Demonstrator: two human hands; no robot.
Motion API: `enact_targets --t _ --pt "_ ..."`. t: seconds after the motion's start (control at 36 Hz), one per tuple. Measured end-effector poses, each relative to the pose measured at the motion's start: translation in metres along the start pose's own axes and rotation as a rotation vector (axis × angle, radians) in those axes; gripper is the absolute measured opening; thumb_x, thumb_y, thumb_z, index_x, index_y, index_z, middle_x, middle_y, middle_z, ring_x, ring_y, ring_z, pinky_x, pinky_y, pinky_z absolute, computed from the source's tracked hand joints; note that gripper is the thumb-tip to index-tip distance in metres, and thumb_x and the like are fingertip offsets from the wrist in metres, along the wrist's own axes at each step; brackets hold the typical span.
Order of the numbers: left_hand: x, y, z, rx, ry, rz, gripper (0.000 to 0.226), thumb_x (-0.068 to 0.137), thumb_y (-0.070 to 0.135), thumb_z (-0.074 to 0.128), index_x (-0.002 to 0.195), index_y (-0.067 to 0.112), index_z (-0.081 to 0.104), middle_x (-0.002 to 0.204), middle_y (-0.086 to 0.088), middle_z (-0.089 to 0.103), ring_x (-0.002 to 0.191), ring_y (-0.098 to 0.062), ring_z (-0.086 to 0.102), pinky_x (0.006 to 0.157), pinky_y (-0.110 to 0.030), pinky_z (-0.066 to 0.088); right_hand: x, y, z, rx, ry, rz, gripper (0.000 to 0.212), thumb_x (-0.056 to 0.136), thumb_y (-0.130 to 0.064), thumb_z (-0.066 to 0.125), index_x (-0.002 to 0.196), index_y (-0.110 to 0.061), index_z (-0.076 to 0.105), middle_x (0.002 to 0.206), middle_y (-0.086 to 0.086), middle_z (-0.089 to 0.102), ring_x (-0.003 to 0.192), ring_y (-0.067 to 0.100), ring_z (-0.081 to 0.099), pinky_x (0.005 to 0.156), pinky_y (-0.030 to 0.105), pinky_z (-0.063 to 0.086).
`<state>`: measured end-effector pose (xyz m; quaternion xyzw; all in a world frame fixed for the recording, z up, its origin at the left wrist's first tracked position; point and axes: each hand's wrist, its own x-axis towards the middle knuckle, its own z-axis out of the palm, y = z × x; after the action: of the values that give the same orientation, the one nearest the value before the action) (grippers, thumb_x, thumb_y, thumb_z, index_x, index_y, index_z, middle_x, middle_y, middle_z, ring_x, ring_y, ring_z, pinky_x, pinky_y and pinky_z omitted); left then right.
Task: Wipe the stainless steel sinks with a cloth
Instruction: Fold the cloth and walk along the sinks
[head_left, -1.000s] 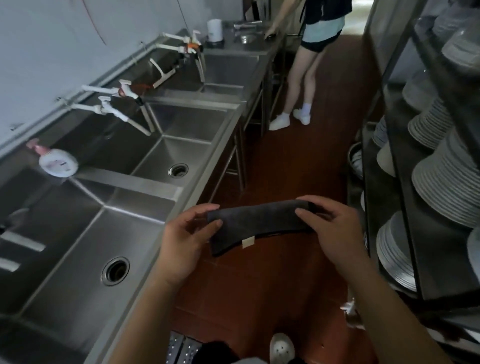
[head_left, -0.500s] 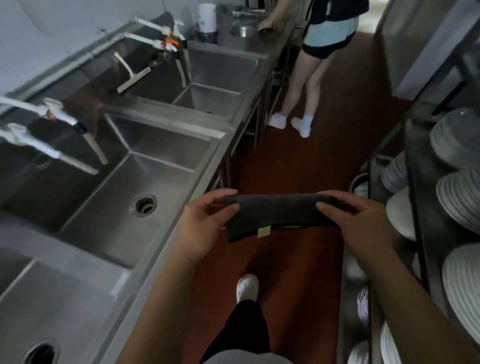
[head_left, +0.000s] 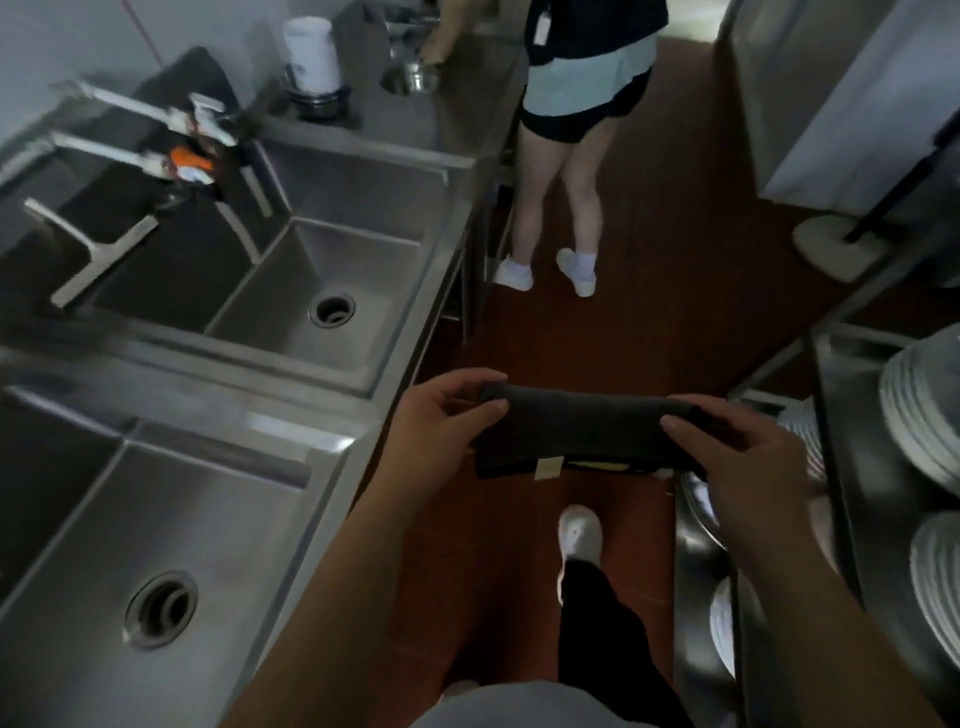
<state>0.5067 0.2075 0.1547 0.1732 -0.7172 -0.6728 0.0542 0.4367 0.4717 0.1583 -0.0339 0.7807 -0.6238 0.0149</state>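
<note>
Over floor (head_left: 675, 338): cloth (head_left: 582, 426) btwn hands

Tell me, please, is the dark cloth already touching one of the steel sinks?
No, both the left hand and right hand hold the cloth in the air over the red floor, beside the sinks.

The taps (head_left: 171, 132) at upper left are motion-blurred. The second person (head_left: 582, 104) at the top is cut off above the waist. The plate stacks (head_left: 919, 415) run off the right edge.
</note>
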Motion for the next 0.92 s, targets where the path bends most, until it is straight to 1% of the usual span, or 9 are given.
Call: enact_targets --t 0.08,0.22,0.39,0.44,0.56,0.67,0.72,0.81,0.92 --pt "0.06 -0.012 0.007 0.003 0.072 -0.037 0.025 0.089 0.014 0.072 0.107 0.032 0.073 0.095 0.015 0.072 0.088 -0.004 0.071 0.064 -0.019 0.057 0.078 0.016 0.022 -0.013 -0.074 -0.001 0.023 0.082 -0.014 0.077 0.094 -0.033 0.078 0.094 -0.012 0.075 0.091 0.01 0.071 0.074 0.032 0.058" --pt "0.158 -0.004 0.003 0.0 0.223 -0.103 0.024 0.089 0.016 0.073 0.106 0.033 0.075 0.099 0.003 0.075 0.09 -0.016 0.073 0.066 -0.025 0.059 0.208 0.011 0.062 -0.054 -0.25 -0.03 0.019 0.085 -0.012 0.076 0.094 -0.028 0.076 0.093 -0.022 0.072 0.09 -0.001 0.067 0.072 0.011 0.052" --pt "0.251 0.015 -0.024 0.061 0.453 -0.085 0.023 0.084 0.036 0.072 0.106 0.044 0.073 0.083 0.004 0.076 0.077 -0.014 0.073 0.064 -0.024 0.057 0.348 -0.012 0.13 -0.022 -0.484 -0.026 0.016 0.087 -0.015 0.074 0.099 -0.026 0.076 0.096 -0.013 0.074 0.094 0.004 0.068 0.081 0.029 0.058" --pt "0.271 0.013 -0.033 0.032 0.528 -0.096 0.023 0.086 0.032 0.072 0.105 0.044 0.073 0.082 0.002 0.075 0.077 -0.015 0.073 0.065 -0.027 0.057 0.382 -0.019 0.162 -0.014 -0.537 -0.029 0.017 0.086 -0.014 0.075 0.096 -0.028 0.076 0.096 -0.01 0.074 0.095 0.007 0.069 0.082 0.032 0.057" --pt "0.309 0.006 -0.053 -0.179 0.67 -0.152 0.025 0.09 0.016 0.071 0.105 0.037 0.076 0.095 -0.001 0.076 0.088 -0.019 0.074 0.066 -0.035 0.061 0.44 -0.026 0.23 -0.053 -0.639 -0.131 0.033 0.082 -0.01 0.078 0.088 -0.041 0.07 0.087 -0.028 0.071 0.089 -0.006 0.066 0.076 0.01 0.05" --pt "0.363 -0.013 -0.084 -0.286 0.705 -0.258 0.023 0.091 0.019 0.07 0.101 0.038 0.076 0.102 0.008 0.074 0.094 -0.011 0.071 0.065 -0.037 0.061 0.491 -0.02 0.293 -0.127 -0.683 -0.157 0.023 0.082 -0.008 0.078 0.093 -0.027 0.074 0.085 -0.022 0.071 0.083 -0.01 0.065 0.073 0.006 0.047" --pt "0.396 -0.022 -0.1 -0.382 0.691 -0.322 0.021 0.091 0.019 0.07 0.101 0.035 0.077 0.104 0.003 0.072 0.095 -0.014 0.071 0.065 -0.036 0.061 0.514 -0.018 0.32 -0.178 -0.683 -0.179 0.02 0.082 -0.008 0.077 0.096 -0.021 0.074 0.09 -0.018 0.071 0.082 -0.01 0.065 0.073 0.005 0.047" --pt "0.443 -0.033 -0.119 -0.503 0.703 -0.36 0.02 0.09 0.018 0.069 0.105 0.031 0.076 0.112 -0.006 0.069 0.099 -0.021 0.07 0.066 -0.039 0.061 0.549 -0.018 0.36 -0.227 -0.674 -0.19 0.019 0.082 -0.008 0.077 0.093 -0.023 0.073 0.084 -0.021 0.068 0.078 -0.011 0.064 0.069 0.004 0.046" --pt "0.495 -0.042 -0.141 -0.596 0.696 -0.366 0.02 0.089 0.019 0.07 0.105 0.03 0.076 0.114 -0.008 0.068 0.103 -0.023 0.069 0.068 -0.042 0.061 0.601 -0.02 0.41 -0.321 -0.717 -0.182 0.018 0.087 -0.016 0.074 0.103 -0.023 0.075 0.089 -0.02 0.067 0.086 -0.005 0.065 0.07 0.005 0.046"
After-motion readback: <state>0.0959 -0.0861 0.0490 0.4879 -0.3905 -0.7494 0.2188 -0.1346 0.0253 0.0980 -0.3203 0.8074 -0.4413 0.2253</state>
